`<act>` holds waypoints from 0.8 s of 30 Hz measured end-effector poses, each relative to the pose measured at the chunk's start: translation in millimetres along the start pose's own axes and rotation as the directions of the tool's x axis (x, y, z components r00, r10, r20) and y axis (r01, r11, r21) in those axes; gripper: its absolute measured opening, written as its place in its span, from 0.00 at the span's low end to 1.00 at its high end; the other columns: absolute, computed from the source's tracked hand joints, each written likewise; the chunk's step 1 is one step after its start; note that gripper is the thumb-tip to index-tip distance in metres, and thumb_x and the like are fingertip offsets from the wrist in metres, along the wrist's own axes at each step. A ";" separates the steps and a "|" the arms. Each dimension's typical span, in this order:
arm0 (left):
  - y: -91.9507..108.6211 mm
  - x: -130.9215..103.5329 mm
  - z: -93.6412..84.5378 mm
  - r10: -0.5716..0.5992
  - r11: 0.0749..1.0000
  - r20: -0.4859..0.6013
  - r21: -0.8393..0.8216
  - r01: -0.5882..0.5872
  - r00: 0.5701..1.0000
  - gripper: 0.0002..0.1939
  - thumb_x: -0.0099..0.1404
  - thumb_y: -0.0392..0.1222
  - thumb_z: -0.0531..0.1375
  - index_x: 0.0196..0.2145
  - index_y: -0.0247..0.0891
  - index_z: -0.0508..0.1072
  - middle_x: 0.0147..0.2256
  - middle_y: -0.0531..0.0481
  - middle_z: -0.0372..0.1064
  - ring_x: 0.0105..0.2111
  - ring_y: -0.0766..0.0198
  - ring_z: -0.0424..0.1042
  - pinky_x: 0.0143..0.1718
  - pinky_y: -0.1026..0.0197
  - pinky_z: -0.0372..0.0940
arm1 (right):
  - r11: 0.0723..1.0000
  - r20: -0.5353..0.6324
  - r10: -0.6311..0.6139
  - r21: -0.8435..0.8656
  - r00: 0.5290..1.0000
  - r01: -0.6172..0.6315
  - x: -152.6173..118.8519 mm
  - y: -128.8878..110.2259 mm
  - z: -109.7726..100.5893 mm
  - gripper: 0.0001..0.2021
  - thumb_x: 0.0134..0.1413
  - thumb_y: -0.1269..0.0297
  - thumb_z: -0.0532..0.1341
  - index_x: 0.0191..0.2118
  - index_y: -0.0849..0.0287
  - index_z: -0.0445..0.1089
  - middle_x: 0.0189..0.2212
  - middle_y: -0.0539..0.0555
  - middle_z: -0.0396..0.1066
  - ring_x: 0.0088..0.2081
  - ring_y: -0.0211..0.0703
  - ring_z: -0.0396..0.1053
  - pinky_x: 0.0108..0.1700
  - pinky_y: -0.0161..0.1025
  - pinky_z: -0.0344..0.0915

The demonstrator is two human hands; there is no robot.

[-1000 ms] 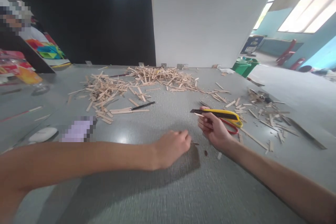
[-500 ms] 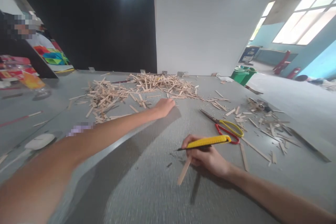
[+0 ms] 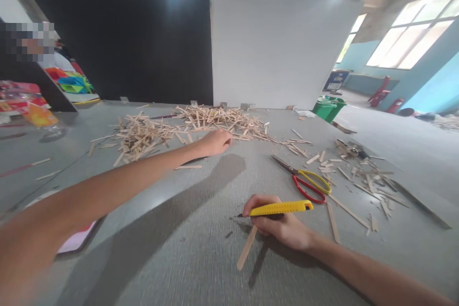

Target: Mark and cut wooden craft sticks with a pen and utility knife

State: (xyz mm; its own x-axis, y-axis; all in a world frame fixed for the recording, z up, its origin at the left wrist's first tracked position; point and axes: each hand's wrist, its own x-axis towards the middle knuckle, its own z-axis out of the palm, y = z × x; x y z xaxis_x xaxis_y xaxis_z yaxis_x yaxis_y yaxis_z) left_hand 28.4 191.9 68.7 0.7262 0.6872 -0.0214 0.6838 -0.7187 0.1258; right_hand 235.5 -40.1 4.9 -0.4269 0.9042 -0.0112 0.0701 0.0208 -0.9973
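My right hand (image 3: 278, 224) is closed round a yellow utility knife (image 3: 281, 208), its dark blade pointing left over the grey table. A flat wooden stick (image 3: 246, 249) sticks out below the same hand, pinched under the fingers. My left hand (image 3: 217, 142) is stretched out to the front edge of a heap of wooden sticks (image 3: 215, 118). Its fingers are curled in, and whatever they may hold is hidden. Scissors (image 3: 303, 179) with one yellow and one red handle lie above and to the right of my right hand.
Stick offcuts (image 3: 373, 186) lie scattered at the right beside a long thin dark strip (image 3: 421, 204). Black (image 3: 143, 33) and white (image 3: 268, 48) panels close off the back. A phone-like object (image 3: 77, 241) lies partly under my left forearm. Green bins (image 3: 328, 107) stand beyond the table.
My left hand has shifted slightly left, nearer the heap of sticks. My right hand still grips the knife and the stick. The view has tilted up a little.
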 end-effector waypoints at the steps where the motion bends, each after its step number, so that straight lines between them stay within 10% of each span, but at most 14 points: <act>1: 0.5 -11.0 2.0 0.027 1.000 0.030 -0.013 -0.026 0.999 0.17 0.75 0.47 0.63 0.56 0.36 0.73 0.53 0.42 0.73 0.48 0.54 0.76 0.49 0.47 0.74 | 1.000 0.002 -0.001 -0.003 1.000 0.001 -0.1 0.1 0.1 0.05 0.60 0.66 0.64 0.41 0.56 0.77 0.24 0.46 0.61 0.26 0.37 0.55 0.28 0.37 0.51; 10: -36.0 -65.7 13.2 -0.015 1.000 0.084 0.010 0.014 0.996 0.17 0.75 0.46 0.63 0.56 0.36 0.73 0.53 0.43 0.73 0.47 0.55 0.77 0.47 0.48 0.75 | 0.999 0.019 -0.005 -0.034 1.000 0.005 -0.6 -1.8 1.6 0.06 0.60 0.66 0.64 0.41 0.56 0.77 0.25 0.46 0.60 0.26 0.38 0.55 0.28 0.37 0.51; 24: -77.8 -24.4 -2.0 -0.127 0.990 -0.035 0.057 0.129 0.991 0.19 0.74 0.47 0.63 0.58 0.36 0.72 0.56 0.41 0.71 0.50 0.53 0.75 0.50 0.46 0.74 | 0.995 0.026 -0.019 -0.094 0.999 0.021 -0.5 -4.2 1.4 0.08 0.58 0.67 0.63 0.42 0.57 0.77 0.31 0.49 0.66 0.28 0.38 0.58 0.31 0.38 0.55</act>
State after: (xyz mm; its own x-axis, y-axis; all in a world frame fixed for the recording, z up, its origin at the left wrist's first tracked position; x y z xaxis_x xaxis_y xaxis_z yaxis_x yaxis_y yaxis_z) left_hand -42.7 231.3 61.4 0.6302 0.7764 -0.0030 0.7749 -0.6287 0.0654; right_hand 234.2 -41.3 9.0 -0.4511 0.8925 0.0060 0.1456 0.0803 -0.9861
